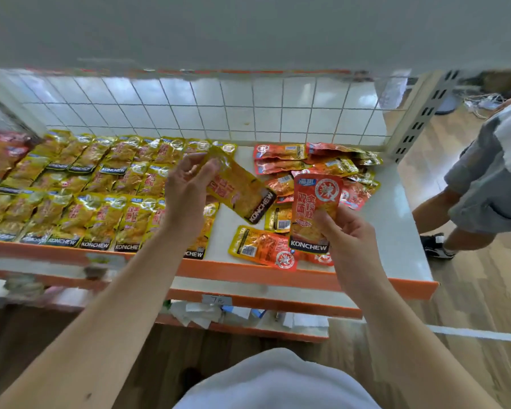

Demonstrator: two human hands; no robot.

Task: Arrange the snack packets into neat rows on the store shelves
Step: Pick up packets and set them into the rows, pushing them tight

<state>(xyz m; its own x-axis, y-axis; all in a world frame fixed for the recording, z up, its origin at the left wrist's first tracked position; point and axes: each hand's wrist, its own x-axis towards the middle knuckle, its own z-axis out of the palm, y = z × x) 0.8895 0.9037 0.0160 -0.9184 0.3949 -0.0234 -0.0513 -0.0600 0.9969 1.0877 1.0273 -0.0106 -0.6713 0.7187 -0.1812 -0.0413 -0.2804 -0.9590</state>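
Shelf (396,219): white deck, orange front edge, wire grid back panel (219,110).

Left and centre of the shelf: yellow packets (95,187) laid flat in overlapping rows from the back edge to the front edge, printed ends toward the front.

Right part of the shelf: loose pile of red packets (316,163), unsorted and lying at mixed angles from the back edge toward the front. One packet (263,246) lies apart near the front edge, its barcode side up.

Left hand (186,187): raised above the shelf at the end of the yellow rows, fingers and thumb pinching the top of a yellow packet (239,193), which hangs tilted, lower end toward the pile.

Right hand (345,234): above the front right part of the shelf, gripping a red packet (313,208) by its lower right side, upright, face toward the camera.

Lower shelf (248,296): carries a price tag (216,299); the goods beneath it are blurred, possibly small boxes.

A second person (484,178) stands on the wooden floor beyond the right end of the shelf.
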